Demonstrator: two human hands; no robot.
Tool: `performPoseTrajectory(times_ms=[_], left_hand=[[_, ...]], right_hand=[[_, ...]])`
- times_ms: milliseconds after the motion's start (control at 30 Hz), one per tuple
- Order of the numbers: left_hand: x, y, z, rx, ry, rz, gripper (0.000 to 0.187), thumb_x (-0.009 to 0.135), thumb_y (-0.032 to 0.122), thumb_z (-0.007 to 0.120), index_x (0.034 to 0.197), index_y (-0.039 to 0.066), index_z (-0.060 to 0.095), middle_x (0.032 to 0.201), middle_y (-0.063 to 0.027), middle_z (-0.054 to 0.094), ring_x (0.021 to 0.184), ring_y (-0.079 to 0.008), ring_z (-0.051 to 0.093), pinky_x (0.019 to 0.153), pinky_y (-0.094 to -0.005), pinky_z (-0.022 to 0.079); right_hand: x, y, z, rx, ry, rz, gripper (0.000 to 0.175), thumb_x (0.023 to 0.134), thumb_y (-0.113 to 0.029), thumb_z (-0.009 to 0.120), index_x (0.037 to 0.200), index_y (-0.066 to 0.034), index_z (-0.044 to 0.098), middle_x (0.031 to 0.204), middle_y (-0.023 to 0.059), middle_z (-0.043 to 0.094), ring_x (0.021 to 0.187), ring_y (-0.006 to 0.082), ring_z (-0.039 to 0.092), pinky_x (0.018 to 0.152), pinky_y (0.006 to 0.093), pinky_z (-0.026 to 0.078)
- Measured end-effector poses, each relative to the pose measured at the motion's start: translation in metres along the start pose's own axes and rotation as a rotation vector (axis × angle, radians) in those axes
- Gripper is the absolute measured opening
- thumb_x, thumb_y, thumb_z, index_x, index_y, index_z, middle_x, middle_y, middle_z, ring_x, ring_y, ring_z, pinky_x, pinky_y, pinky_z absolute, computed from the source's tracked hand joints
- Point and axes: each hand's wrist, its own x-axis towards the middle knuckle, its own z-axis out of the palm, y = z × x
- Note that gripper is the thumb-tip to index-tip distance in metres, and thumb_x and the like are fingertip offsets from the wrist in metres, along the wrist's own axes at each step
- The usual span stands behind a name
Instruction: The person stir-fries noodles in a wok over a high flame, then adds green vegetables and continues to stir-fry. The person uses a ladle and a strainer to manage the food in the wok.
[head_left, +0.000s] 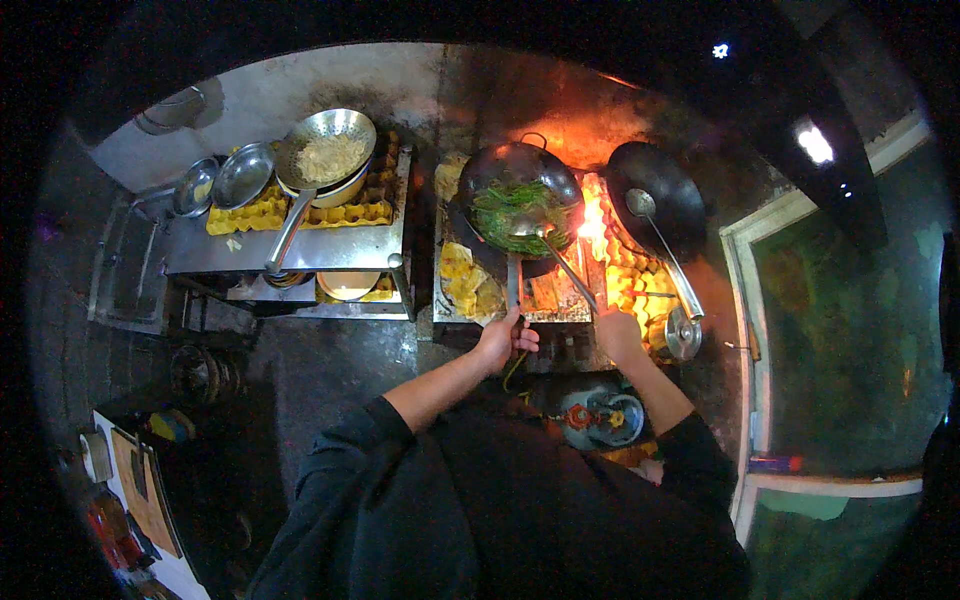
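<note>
My left hand (508, 343) grips the handle of a dark metal wok (484, 176), which is tilted beside bright flames. Green leafy or stemmed vegetables (510, 210) lie in the wok. In my right hand (619, 336) is the long handle of a metal ladle (529, 224), its bowl down among the greens. Flames (592, 214) rise just right of the wok.
At the right, a second wok (664, 180) holds another ladle (673, 274). Yellow egg trays (637, 289) line the stove. On the left steel table (337, 250), a perforated strainer (341, 124) with pale food rests over a bowl. A gas cylinder (581, 433) stands below.
</note>
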Motion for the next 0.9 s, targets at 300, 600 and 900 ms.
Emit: performPoseTrajectory(times_ms=[300, 600, 900], left_hand=[[0.009, -0.006, -0.010, 0.021, 0.003, -0.013, 0.047, 0.099, 0.054, 0.038, 0.094, 0.008, 0.050, 0.079, -0.0121, 0.066, 0.068, -0.0271, 0.066, 0.070, -0.0428, 0.049], [0.006, -0.004, -0.006, -0.026, 0.015, 0.003, 0.045, 0.100, 0.052, 0.038, 0.096, 0.009, 0.051, 0.081, -0.0129, 0.066, 0.071, -0.0269, 0.066, 0.074, -0.0415, 0.049], [0.010, -0.007, -0.012, 0.035, 0.028, -0.069, 0.044, 0.099, 0.054, 0.037, 0.094, 0.012, 0.051, 0.081, -0.0091, 0.068, 0.071, -0.0231, 0.066, 0.066, -0.0399, 0.043]], right_hand=[[0.042, -0.041, 0.051, 0.123, 0.122, 0.101, 0.037, 0.093, -0.013, 0.044, 0.126, -0.0005, 0.052, 0.076, 0.0156, 0.067, 0.068, 0.0312, 0.068, 0.057, 0.0430, 0.055], [0.066, -0.042, 0.038, 0.438, 0.071, 0.192, 0.024, 0.082, -0.018, 0.059, 0.097, 0.0005, 0.066, 0.082, 0.0231, 0.067, 0.079, 0.0390, 0.067, 0.069, 0.0477, 0.054], [0.077, -0.005, 0.036, 0.552, 0.123, 0.275, 0.025, 0.080, -0.020, 0.067, 0.092, 0.0027, 0.065, 0.079, 0.0242, 0.066, 0.079, 0.0410, 0.065, 0.071, 0.0480, 0.053]])
